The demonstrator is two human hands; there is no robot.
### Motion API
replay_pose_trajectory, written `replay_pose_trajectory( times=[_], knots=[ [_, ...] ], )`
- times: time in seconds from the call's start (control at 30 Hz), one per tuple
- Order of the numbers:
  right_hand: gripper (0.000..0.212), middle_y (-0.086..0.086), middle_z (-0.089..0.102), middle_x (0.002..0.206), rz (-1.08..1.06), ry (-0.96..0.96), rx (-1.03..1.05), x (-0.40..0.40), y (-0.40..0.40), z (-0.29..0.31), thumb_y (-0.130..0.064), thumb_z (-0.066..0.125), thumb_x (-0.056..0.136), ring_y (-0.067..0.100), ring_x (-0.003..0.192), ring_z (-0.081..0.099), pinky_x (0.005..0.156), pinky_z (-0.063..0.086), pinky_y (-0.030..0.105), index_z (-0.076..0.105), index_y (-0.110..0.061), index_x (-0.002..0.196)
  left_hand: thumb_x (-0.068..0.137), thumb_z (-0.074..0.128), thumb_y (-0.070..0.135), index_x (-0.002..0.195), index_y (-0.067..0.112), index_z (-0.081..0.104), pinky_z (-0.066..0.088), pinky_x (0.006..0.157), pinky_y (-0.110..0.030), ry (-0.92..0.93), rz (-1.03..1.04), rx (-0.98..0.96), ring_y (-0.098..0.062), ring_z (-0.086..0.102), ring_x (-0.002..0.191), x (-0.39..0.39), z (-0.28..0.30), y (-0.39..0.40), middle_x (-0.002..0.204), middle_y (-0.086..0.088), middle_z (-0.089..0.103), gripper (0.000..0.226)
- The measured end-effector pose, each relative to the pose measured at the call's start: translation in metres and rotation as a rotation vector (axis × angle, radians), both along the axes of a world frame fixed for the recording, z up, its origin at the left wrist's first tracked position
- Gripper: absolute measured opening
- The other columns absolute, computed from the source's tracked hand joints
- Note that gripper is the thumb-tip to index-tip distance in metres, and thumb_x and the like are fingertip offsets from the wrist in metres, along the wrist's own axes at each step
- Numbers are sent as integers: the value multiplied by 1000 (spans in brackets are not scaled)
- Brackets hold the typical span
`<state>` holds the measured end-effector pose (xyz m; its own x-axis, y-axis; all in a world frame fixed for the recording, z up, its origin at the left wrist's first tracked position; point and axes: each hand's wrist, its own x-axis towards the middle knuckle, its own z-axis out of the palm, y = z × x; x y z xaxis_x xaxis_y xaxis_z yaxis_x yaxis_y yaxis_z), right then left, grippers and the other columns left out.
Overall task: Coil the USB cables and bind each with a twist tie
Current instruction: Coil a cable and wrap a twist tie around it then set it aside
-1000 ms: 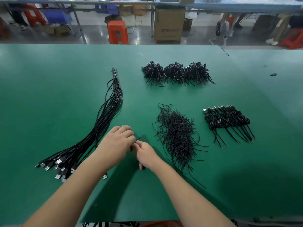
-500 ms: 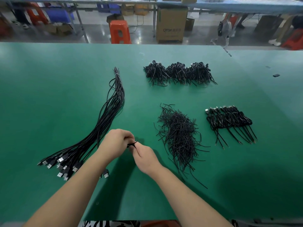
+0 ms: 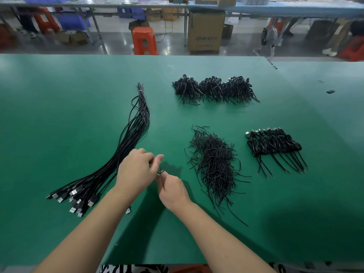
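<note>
The right hand (image 3: pixel 171 189) pinches a small black tie (image 3: pixel 160 172) at its fingertips near the table's (image 3: pixel 59 115) centre, and the left hand (image 3: pixel 136 172), fingers loosely bent and blurred, is against it; whether it grips anything, or a coil sits beneath, I cannot tell. Judging by this, the twist is under way: best keep the pinch tight against the coil and turn both tails together. No container holds anything; loose cables (image 3: pixel 118 152) lie at 9 o'clock, ties (image 3: pixel 213 164) at 3, bound coils (image 3: pixel 273 143) further at 3, more (image 3: pixel 214 89) at 1.
</note>
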<state>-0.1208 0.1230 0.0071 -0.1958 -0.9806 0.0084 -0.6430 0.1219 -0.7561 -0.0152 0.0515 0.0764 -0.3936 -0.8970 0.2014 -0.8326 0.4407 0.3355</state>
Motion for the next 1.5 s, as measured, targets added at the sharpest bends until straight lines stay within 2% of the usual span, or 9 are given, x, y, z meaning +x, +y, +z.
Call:
replay_pose_trajectory(
  times=[0.1, 0.33, 0.6, 0.9, 1.0, 1.1, 1.23, 1.33, 1.5],
  knots=[
    [27, 20, 65, 78, -6, 16, 12, 0, 0, 1, -30, 41, 104, 42, 69, 59, 56, 37, 33, 56, -8, 104, 88, 51, 67, 76, 29, 69, 43, 67, -30, -151, -14, 42, -10, 51, 92, -4, -1, 8, 85, 9, 56, 43],
    [25, 20, 69, 91, -48, 95, 55, 5, -4, 2, -26, 40, 103, 42, 82, 63, 65, 42, 37, 55, -7, 98, 95, 50, 30, 95, 27, 75, 48, 73, -31, -255, -65, 124, -16, 54, 103, -8, 2, 8, 103, 5, 57, 24],
    [24, 18, 69, 96, -70, 132, 80, 7, -7, 2, -23, 38, 104, 40, 89, 65, 68, 43, 36, 56, -8, 102, 88, 53, 23, 89, 24, 70, 44, 60, -28, -281, 34, 139, -19, 64, 82, -13, 0, 9, 83, 4, 70, 16],
    [10, 17, 68, 93, -82, 148, 133, 8, -9, -1, -12, 40, 98, 39, 84, 63, 63, 35, 34, 45, -14, 90, 94, 47, 21, 93, 13, 64, 53, 73, -37, -349, -68, 191, -25, 62, 87, -12, -5, 2, 93, -2, 65, 19],
    [13, 9, 62, 81, -14, 90, 140, 5, -5, -3, -23, 40, 100, 35, 72, 53, 61, 34, 34, 39, -19, 87, 93, 47, 23, 91, 13, 64, 52, 73, -36, -359, -122, 192, -24, 61, 86, -7, -4, 0, 92, 0, 63, 19],
    [8, -1, 59, 81, 37, -145, 236, -2, -7, 2, -29, 40, 96, 26, 67, 56, 64, 44, 36, 47, -24, 95, 95, 46, 28, 92, 21, 56, 47, 72, -33, -344, -173, 179, -21, 60, 89, -1, -3, -3, 95, 4, 58, 13],
    [21, 8, 60, 78, -76, -906, 340, -22, -12, 18, -17, 45, 100, 18, 62, 61, 81, 59, 49, 62, -6, 96, 96, 51, 31, 93, 23, 53, 45, 74, -33, -211, -235, 183, -20, 58, 87, 8, -5, -2, 90, 7, 53, 8],
    [29, 9, 65, 81, -72, -987, 317, -37, -10, 23, -25, 55, 102, 18, 70, 66, 80, 61, 38, 66, 2, 103, 95, 57, 28, 93, 21, 56, 41, 70, -31, -72, -257, 143, -17, 55, 81, 10, -7, 3, 86, 10, 52, 8],
    [27, 7, 68, 79, -32, -1031, 305, -44, -10, 31, -23, 61, 99, 17, 72, 65, 81, 58, 38, 69, 2, 106, 95, 60, 24, 96, 17, 61, 47, 74, -32, 51, -313, 80, -15, 57, 81, 9, -4, 7, 90, 8, 57, 7]
  ],
)
